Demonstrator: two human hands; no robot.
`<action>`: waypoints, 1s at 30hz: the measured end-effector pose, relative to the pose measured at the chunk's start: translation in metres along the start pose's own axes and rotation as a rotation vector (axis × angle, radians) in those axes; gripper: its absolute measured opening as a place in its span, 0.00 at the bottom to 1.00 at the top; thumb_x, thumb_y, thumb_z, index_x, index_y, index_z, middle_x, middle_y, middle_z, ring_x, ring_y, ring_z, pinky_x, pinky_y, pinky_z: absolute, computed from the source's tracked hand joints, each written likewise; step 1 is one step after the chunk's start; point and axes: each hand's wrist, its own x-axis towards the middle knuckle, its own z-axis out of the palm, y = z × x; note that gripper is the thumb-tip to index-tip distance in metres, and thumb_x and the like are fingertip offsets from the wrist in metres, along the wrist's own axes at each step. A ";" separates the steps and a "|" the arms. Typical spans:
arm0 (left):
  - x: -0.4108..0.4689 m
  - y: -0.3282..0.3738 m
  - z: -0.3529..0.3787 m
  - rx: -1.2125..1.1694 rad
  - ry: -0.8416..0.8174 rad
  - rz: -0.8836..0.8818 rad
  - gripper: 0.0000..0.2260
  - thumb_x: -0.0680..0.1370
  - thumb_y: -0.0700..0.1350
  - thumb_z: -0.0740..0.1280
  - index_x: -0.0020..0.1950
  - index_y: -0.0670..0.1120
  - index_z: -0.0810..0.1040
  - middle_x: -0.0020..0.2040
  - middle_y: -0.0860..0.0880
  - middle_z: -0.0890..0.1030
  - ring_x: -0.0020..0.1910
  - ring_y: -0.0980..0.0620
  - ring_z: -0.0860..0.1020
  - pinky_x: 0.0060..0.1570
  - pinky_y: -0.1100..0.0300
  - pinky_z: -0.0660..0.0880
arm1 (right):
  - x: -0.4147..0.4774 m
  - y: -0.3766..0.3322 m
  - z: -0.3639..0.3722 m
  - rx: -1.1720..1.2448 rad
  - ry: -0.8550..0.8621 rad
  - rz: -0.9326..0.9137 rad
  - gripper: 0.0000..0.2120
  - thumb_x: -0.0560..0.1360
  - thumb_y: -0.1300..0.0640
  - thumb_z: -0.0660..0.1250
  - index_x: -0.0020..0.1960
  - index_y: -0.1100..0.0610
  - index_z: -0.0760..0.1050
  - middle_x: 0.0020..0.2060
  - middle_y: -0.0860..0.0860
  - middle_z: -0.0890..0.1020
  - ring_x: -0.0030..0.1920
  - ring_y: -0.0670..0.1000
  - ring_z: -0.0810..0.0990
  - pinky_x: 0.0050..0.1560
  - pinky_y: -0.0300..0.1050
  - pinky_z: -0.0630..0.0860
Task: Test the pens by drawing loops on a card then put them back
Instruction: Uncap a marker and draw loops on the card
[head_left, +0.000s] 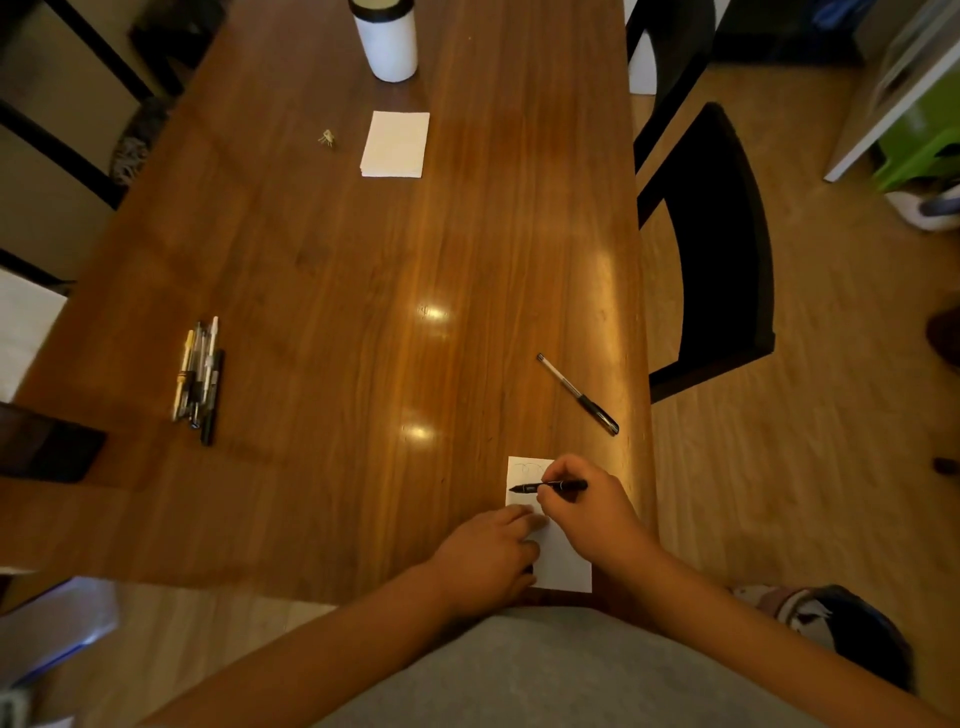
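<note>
A white card (563, 564) lies at the table's near edge, with faint loops drawn near its top. My right hand (589, 512) grips a black pen (548, 487) held sideways, its tip on the card's left part. My left hand (488, 553) rests flat on the card's left edge, pressing it down. Another pen with a clear barrel and black cap (577, 393) lies loose on the table beyond the card. A bunch of several pens (199, 379) lies at the table's left side.
A stack of white cards (396, 144) and a white tumbler with a black lid (387, 39) sit at the far middle. A small metal clip (327, 137) lies left of the stack. A black chair (719, 244) stands to the right, a dark phone (47, 447) at the left edge.
</note>
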 end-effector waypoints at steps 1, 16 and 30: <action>0.000 0.000 0.000 0.004 -0.005 0.000 0.18 0.81 0.52 0.60 0.64 0.43 0.77 0.74 0.43 0.66 0.73 0.46 0.62 0.68 0.50 0.64 | 0.001 0.000 0.000 0.005 0.000 0.003 0.07 0.76 0.58 0.70 0.46 0.47 0.73 0.51 0.42 0.78 0.54 0.44 0.76 0.36 0.27 0.75; 0.003 0.001 -0.002 0.050 -0.092 -0.029 0.18 0.82 0.53 0.59 0.68 0.46 0.74 0.77 0.44 0.60 0.74 0.44 0.59 0.67 0.47 0.66 | -0.004 0.004 -0.010 -0.058 0.097 -0.004 0.07 0.76 0.57 0.70 0.45 0.48 0.73 0.46 0.37 0.78 0.47 0.41 0.77 0.34 0.24 0.74; 0.005 0.000 -0.004 0.044 -0.098 -0.021 0.18 0.82 0.53 0.59 0.66 0.45 0.75 0.77 0.44 0.61 0.73 0.44 0.60 0.66 0.47 0.67 | -0.003 0.005 -0.006 -0.054 0.090 -0.004 0.07 0.76 0.57 0.70 0.45 0.47 0.73 0.51 0.43 0.79 0.51 0.44 0.77 0.34 0.26 0.75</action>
